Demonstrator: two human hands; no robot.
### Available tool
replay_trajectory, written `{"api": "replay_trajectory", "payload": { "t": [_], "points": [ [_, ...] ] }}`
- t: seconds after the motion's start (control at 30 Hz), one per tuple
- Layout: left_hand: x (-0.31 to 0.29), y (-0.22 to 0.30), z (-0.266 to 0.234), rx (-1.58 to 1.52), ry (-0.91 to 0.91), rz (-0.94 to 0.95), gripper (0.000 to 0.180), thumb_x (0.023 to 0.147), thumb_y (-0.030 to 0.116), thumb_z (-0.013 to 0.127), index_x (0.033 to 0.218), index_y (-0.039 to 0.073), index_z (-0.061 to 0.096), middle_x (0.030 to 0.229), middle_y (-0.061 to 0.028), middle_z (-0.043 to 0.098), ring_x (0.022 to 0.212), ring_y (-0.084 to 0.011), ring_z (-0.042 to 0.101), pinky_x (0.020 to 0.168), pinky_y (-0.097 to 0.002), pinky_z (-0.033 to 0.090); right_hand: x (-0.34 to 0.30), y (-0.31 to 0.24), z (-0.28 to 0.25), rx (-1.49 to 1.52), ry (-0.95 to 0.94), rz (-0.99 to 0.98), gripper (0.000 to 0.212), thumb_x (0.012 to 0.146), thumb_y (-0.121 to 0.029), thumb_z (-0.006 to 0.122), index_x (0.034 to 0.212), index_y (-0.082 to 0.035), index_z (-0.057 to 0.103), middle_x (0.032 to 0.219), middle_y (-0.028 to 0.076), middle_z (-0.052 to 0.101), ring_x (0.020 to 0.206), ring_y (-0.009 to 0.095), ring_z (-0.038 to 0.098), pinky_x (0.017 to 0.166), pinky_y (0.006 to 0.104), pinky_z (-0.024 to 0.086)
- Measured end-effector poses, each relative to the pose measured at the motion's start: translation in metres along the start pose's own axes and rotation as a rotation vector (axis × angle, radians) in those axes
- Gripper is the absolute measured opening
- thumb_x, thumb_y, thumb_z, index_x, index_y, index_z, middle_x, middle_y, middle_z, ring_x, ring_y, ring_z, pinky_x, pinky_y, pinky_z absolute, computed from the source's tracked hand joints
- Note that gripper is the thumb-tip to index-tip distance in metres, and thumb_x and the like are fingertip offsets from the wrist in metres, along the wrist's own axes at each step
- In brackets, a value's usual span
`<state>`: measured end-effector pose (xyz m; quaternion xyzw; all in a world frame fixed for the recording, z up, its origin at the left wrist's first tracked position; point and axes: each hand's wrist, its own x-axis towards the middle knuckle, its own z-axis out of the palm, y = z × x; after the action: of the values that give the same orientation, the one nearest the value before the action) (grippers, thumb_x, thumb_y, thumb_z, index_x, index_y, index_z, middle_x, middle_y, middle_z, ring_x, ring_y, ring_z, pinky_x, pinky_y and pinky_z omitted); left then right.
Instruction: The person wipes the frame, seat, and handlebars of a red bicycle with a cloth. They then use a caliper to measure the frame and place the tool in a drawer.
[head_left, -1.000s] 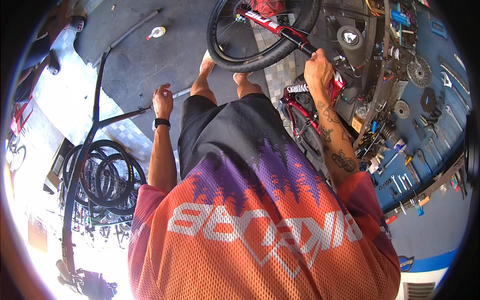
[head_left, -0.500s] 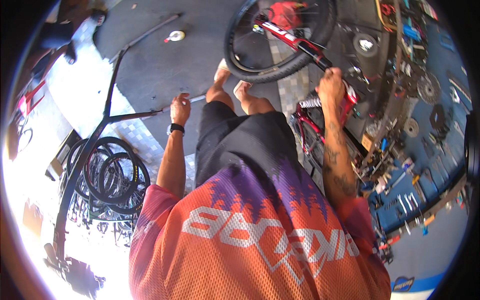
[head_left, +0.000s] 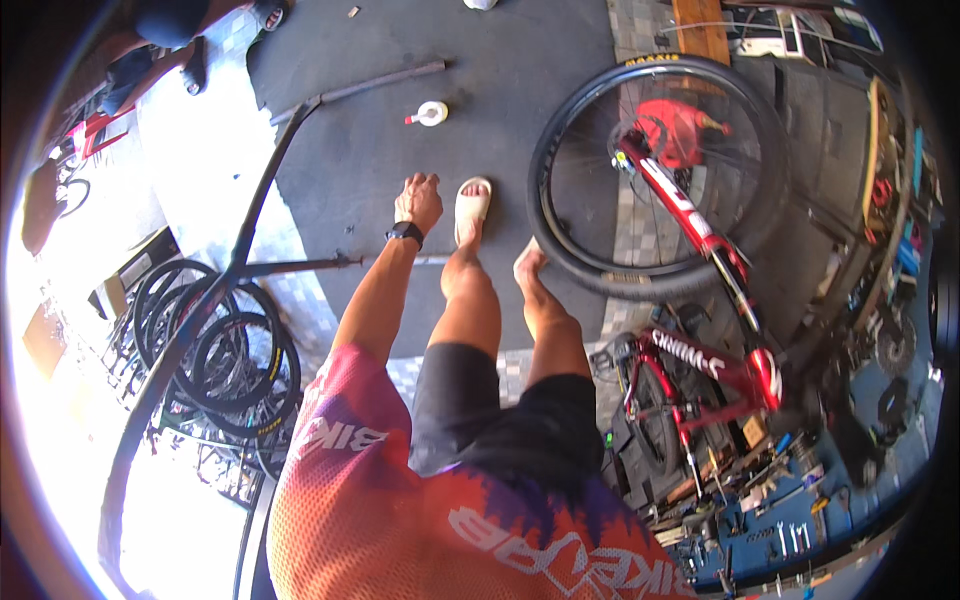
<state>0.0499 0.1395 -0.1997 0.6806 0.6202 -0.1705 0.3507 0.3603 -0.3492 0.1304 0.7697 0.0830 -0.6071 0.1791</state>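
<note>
My left hand (head_left: pixel 418 202), a dark watch (head_left: pixel 405 233) on its wrist, hangs above the dark floor mat (head_left: pixel 370 190). Its fingers are loosely curled, and I see nothing in them. Neither my right hand nor its forearm shows. On my right is a bicycle wheel (head_left: pixel 560 120) with a black tire. A red fork (head_left: pixel 672 190) with white lettering runs from its hub toward a red bicycle frame (head_left: pixel 740 378). The head-tube area is partly dark and hard to read. Nearest my left hand are a bare stand leg (head_left: pixel 300 266) and my sandalled foot (head_left: pixel 472 205).
A dark forked stand (head_left: pixel 238 235) spreads along the left. Several wheels (head_left: pixel 245 340) lean behind it. A roll of tape (head_left: pixel 431 113) lies on the mat. Tools hang on a blue board (head_left: pixel 780 530) at right. Another person's foot (head_left: pixel 268 15) shows at upper left.
My right hand has left the dark end of the red fork and gone out of view. My left hand has moved right and forward. The view has shifted, showing more of the wheel and frame.
</note>
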Motion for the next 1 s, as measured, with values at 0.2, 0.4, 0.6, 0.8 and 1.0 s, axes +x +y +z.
{"api": "replay_trajectory", "payload": {
  "t": [0.2, 0.4, 0.6, 0.8, 1.0],
  "points": [
    [0.17, -0.035, 0.059, 0.543, 0.247, 0.095, 0.034, 0.095, 0.019, 0.055, 0.126, 0.019, 0.071, 0.149, -0.0147, 0.045, 0.142, -0.0334, 0.039, 0.113, -0.0589, 0.033, 0.104, -0.197, 0.018, -0.001, 0.128, -0.119, 0.083, 0.091, -0.066, 0.046, 0.148, -0.006, 0.043, 0.149, 0.018, 0.039, 0.139, 0.035, 0.036, 0.112, 0.0478, 0.029],
    [0.201, -0.043, 0.087, 0.498, 0.007, 0.033, 0.03, 0.099, 0.023, 0.052, 0.12, 0.016, 0.073, 0.135, -0.014, 0.059, 0.128, -0.0294, 0.055, 0.106, -0.0534, 0.04, 0.202, -0.398, 0.014, -0.006, 0.219, -0.19, 0.104, 0.086, -0.08, 0.039, 0.159, -0.006, 0.036, 0.17, 0.017, 0.024, 0.156, 0.034, 0.02, 0.124, 0.0474, 0.018],
    [0.048, 0.01, 0.066, 0.064, 0.284, 0.066, 0.023, 0.091, 0.017, 0.059, 0.109, 0.009, 0.07, 0.1, -0.017, 0.07, 0.093, -0.0352, 0.07, 0.085, -0.0491, 0.053, 0.006, -0.147, 0.001, 0.157, 0.315, -0.027, 0.048, 0.097, -0.044, 0.054, 0.127, -0.007, 0.06, 0.116, 0.01, 0.059, 0.101, 0.026, 0.056, 0.089, 0.0374, 0.045],
    [-0.149, 0.125, -0.001, 0.056, 0.168, 0.631, 0.013, 0.083, 0.021, 0.067, 0.088, 0.011, 0.074, 0.089, -0.0099, 0.071, 0.08, -0.0307, 0.069, 0.073, -0.0456, 0.056, -0.03, -0.041, -0.029, 0.611, 0.45, -0.321, 0.026, 0.096, -0.018, 0.071, 0.114, 0.0, 0.064, 0.1, 0.009, 0.071, 0.094, 0.018, 0.069, 0.079, 0.0366, 0.056],
    [-0.336, 0.305, -0.078, 0.212, -0.284, 1.552, 0.017, 0.081, 0.022, 0.069, 0.094, 0.012, 0.071, 0.109, -0.0116, 0.07, 0.088, -0.0285, 0.069, 0.075, -0.0442, 0.055, -0.084, -0.047, -0.083, 0.245, 0.68, -0.994, 0.09, 0.073, -0.025, 0.088, 0.147, -0.001, 0.043, 0.15, 0.024, 0.043, 0.14, 0.046, 0.04, 0.117, 0.054, 0.035]
  ]
}}
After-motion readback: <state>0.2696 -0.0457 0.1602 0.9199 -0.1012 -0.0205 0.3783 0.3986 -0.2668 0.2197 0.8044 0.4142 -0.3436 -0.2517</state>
